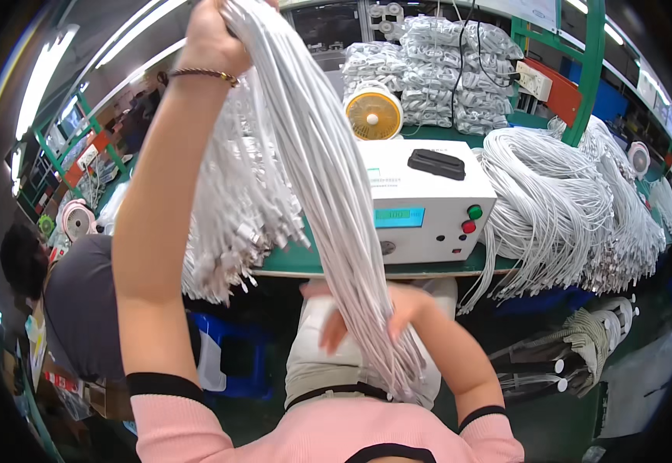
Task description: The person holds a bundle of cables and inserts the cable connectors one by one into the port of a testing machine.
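Cable bundle (317, 147) before green bench (297, 261); ceiling lights (43, 81) on.

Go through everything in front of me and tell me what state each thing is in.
Left hand: raised, closed around the cable bundle's upper end.
Right hand: low at the bundle, blurred; grip unclear.
Cable bundle: lifted, hanging lengthwise.
Display: lit.
Orange fan: upright; cannot tell if running.
Bagged packs: stacked.
Right-side cables: coiled, heaped, ends hanging over the edge.
Ceiling light: on.
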Demonstrator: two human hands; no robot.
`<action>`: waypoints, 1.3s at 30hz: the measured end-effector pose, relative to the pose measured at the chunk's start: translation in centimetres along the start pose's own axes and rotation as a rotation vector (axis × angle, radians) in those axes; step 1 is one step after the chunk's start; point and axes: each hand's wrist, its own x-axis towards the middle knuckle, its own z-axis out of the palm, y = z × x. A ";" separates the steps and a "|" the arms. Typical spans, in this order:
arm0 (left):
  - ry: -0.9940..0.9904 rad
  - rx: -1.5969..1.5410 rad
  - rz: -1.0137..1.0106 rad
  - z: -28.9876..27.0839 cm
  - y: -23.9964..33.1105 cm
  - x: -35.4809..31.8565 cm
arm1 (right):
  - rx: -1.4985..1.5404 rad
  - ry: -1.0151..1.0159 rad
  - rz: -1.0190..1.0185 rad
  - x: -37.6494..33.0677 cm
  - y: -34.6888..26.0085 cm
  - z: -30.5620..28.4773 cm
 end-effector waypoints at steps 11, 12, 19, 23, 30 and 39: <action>0.219 0.623 -0.294 -20.7 1.4 1.3 | -0.510 0.979 0.487 -5.2 1.2 2.0; 0.293 0.989 -0.436 -22.2 1.2 -0.8 | -0.611 0.992 0.652 -7.0 2.4 1.9; -0.735 1.331 -0.695 -15.5 -9.4 -15.8 | -0.952 0.802 1.158 -10.0 7.6 2.0; -1.288 1.183 -0.307 -13.9 -23.1 -19.0 | -1.065 0.732 1.265 -8.2 5.9 2.8; -1.427 0.781 -1.680 -20.7 -37.3 -19.0 | -1.381 1.259 1.087 -12.2 6.4 3.7; -1.106 0.782 -1.704 -18.2 -32.8 -21.3 | 0.744 1.250 -0.839 -11.3 19.4 0.1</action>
